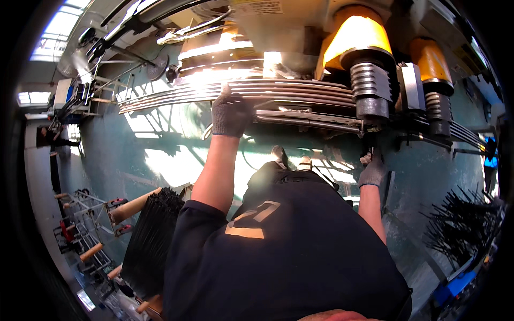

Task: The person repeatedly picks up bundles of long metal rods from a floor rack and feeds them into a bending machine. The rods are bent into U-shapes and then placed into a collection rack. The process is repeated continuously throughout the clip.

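Observation:
My left hand (230, 114), in a dark knit glove with a pale fingertip showing, is at a bundle of long thin metal rods (300, 92). Its fingers look curled over the front rods. Those rods run sideways toward a machine head with a grooved metal block (369, 81) beneath a yellow motor housing (361, 37). Lower on the right, my right hand (373, 172) wears a greyish glove with pale fingertips. Its fingers are closed beside a dark part under the block; what they grip is hidden in shadow.
A second yellow housing (432, 60) with a grooved block stands farther right. Black rods (152, 241) lie bundled on a rack at the lower left; another dark bundle (460, 227) is at the right. A metal rail (305, 122) crosses before my feet. People stand at both far sides.

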`<state>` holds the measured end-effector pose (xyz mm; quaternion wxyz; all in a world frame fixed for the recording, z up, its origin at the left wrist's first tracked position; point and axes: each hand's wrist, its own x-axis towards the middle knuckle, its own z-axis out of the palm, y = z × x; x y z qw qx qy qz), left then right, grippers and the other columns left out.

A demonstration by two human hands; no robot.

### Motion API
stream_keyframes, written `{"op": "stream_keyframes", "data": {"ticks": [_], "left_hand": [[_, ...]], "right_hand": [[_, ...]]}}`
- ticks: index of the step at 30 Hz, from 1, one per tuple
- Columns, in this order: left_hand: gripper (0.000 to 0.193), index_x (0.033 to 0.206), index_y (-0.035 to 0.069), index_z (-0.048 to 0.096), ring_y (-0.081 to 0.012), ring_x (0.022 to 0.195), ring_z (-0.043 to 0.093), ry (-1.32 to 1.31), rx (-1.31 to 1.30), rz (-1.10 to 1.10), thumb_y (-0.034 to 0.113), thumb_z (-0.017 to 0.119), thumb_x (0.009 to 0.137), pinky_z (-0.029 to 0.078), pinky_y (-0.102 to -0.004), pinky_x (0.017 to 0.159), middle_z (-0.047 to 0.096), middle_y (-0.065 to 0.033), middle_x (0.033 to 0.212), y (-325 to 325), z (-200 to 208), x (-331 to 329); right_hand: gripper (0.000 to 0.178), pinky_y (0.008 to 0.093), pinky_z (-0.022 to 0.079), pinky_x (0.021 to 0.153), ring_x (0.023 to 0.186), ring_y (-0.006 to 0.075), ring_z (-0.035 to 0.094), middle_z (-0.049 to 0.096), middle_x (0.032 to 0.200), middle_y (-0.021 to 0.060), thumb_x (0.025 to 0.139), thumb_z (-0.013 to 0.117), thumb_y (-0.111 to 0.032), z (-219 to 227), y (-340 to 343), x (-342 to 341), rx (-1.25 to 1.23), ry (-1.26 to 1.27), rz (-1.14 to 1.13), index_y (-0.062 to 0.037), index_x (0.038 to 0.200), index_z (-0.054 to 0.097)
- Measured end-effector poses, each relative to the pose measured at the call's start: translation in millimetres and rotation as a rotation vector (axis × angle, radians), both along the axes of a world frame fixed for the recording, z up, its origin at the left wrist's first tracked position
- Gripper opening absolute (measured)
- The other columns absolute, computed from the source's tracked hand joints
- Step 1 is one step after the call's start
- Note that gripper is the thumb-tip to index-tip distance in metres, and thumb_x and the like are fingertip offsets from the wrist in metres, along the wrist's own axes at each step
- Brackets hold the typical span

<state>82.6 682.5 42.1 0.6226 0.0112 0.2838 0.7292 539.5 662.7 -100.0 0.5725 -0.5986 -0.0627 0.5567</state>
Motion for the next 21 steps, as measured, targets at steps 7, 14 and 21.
{"op": "stream_keyframes", "data": {"ticks": [7, 14, 21], "left_hand": [[0.048, 0.134, 0.005, 0.060, -0.0319, 0.123, 0.060, 0.004, 0.148, 0.175, 0.042, 0.052, 0.105, 0.043, -0.0518, 0.113, 0.066, -0.0132, 0.133, -31.7, 7.4, -104.9], [0.044, 0.130, 0.003, 0.057, -0.0357, 0.126, 0.057, 0.114, 0.058, 0.563, 0.039, 0.055, 0.104, 0.041, -0.0618, 0.113, 0.061, -0.0137, 0.135, -75.4, -0.2, -307.8], [0.037, 0.117, 0.006, 0.057, -0.0296, 0.101, 0.063, 0.249, -0.166, 0.645, 0.041, 0.047, 0.108, 0.054, -0.0467, 0.083, 0.064, -0.0132, 0.117, -108.1, -14.1, -501.6]], "right_hand": [[0.041, 0.0271, 0.034, 0.057, 0.060, 0.0096, 0.042, 0.045, 0.065, -0.0055, 0.106, 0.056, -0.045, -81.1, -28.6, 56.4, 0.073, 0.348, 0.267, -0.0175, 0.075, 0.054], [0.034, 0.0287, 0.047, 0.058, 0.066, 0.0149, 0.060, 0.063, 0.077, 0.0020, 0.101, 0.062, -0.039, -60.4, -81.7, 3.3, -0.274, -0.333, 0.020, -0.0079, 0.086, 0.065], [0.039, 0.0312, 0.044, 0.047, 0.054, 0.0174, 0.055, 0.060, 0.069, 0.0059, 0.096, 0.060, -0.041, -59.2, -152.4, -71.2, -0.525, -0.716, 0.235, -0.0050, 0.080, 0.063]]}}
